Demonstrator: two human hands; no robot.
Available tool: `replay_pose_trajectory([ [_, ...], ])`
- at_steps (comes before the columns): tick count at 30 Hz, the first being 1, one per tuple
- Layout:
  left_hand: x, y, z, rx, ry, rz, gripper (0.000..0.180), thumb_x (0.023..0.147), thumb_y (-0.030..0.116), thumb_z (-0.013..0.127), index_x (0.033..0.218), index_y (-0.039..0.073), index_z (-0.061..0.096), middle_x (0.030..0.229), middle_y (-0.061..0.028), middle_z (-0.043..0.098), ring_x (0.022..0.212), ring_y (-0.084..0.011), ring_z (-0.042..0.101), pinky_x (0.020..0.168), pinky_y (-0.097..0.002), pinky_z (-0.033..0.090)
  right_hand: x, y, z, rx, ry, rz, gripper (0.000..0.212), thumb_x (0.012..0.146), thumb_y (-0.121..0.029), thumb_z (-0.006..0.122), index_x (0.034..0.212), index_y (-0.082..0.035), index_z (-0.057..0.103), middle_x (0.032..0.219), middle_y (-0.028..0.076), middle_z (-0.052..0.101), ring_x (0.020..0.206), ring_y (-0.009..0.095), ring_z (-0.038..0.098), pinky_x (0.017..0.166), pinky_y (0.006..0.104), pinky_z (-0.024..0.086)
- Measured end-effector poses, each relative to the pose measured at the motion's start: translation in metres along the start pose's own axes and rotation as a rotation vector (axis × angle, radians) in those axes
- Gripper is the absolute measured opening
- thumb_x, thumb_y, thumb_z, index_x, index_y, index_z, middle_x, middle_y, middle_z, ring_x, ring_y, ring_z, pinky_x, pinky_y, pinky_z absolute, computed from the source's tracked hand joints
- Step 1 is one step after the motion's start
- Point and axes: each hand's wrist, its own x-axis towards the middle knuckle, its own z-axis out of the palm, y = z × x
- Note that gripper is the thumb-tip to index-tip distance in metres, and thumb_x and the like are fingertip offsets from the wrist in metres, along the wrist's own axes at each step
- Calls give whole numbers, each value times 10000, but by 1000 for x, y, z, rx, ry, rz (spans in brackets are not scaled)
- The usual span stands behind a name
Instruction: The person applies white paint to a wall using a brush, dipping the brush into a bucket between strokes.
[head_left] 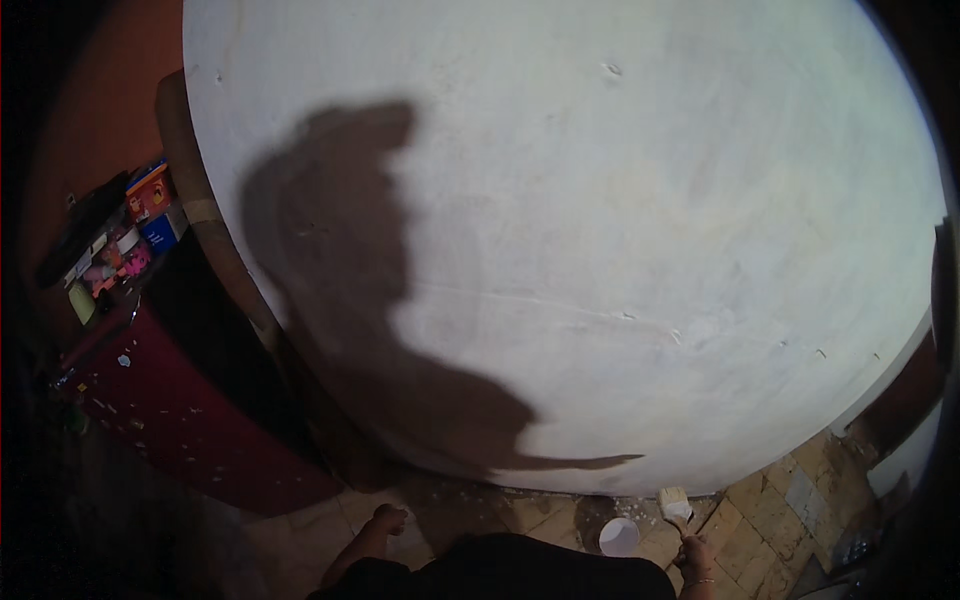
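A wide paintbrush (pixel 677 503) with pale bristles is in my right hand (pixel 694 560), gripped by its handle. The bristles point up toward the lower edge of a white-painted wall (pixel 620 220); whether they touch it I cannot tell. Just left of the brush, a white bucket (pixel 619 537) stands on the floor, and what is in it is hard to make out. My left hand (pixel 388 520) hangs low on the left with its fingers curled in, apart from the wall, and no object shows in it.
At the left stands a dark red cabinet (pixel 190 410) flecked with white, topped with boxes and small items (pixel 125 250). A brown board or frame (pixel 215 230) runs between it and the wall. Stone tiles (pixel 750 515) cover the floor. My shadow falls across the wall.
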Motion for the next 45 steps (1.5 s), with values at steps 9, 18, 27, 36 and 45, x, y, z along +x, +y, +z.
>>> replay_pose_trajectory([
  [9, 55, -44, -89, 940, -447, 859, 234, 710, 44, 630, 943, 48, 625, 872, -136, 635, 762, -228, 637, 695, -340, 472, -25, 27, 43, 76, 99, 6, 187, 919, -205, 493, 746, -160, 439, 551, -30, 361, 414, 93, 310, 382, 237, 287],
  [18, -3, 39, -26, 8, -143, 28, 312, 827, 295, 599, 1032, 60, 623, 875, -76, 623, 703, -190, 601, 591, -327, 490, -38, -17, 39, 78, 145, -20, 122, 785, -70, 573, 819, -75, 456, 542, 34, 435, 376, 127, 391, 354, 275, 341],
  [27, -8, 37, 5, 98, -395, 215, 390, 791, 370, 639, 1048, 78, 623, 853, -74, 635, 717, -184, 605, 616, -324, 492, -14, 7, -15, 142, 46, -61, 107, 772, -48, 555, 796, -56, 451, 526, 36, 432, 365, 140, 404, 333, 287, 329],
  [36, 2, 56, 16, 215, -435, 210, 382, 793, 377, 634, 1035, 81, 632, 860, -78, 640, 739, -188, 611, 637, -325, 492, -47, -7, 1, 68, 237, -79, 94, 786, -77, 549, 797, -37, 464, 549, 40, 463, 373, 142, 422, 331, 309, 355],
  [45, 41, 121, 3, 504, -520, 289, 376, 795, 384, 630, 1022, 84, 641, 867, -82, 646, 760, -193, 616, 657, -327, 492, -110, -7, 67, 197, 329, -125, 192, 782, -78, 625, 856, -16, 460, 565, 33, 467, 400, 124, 446, 361, 287, 398],
])
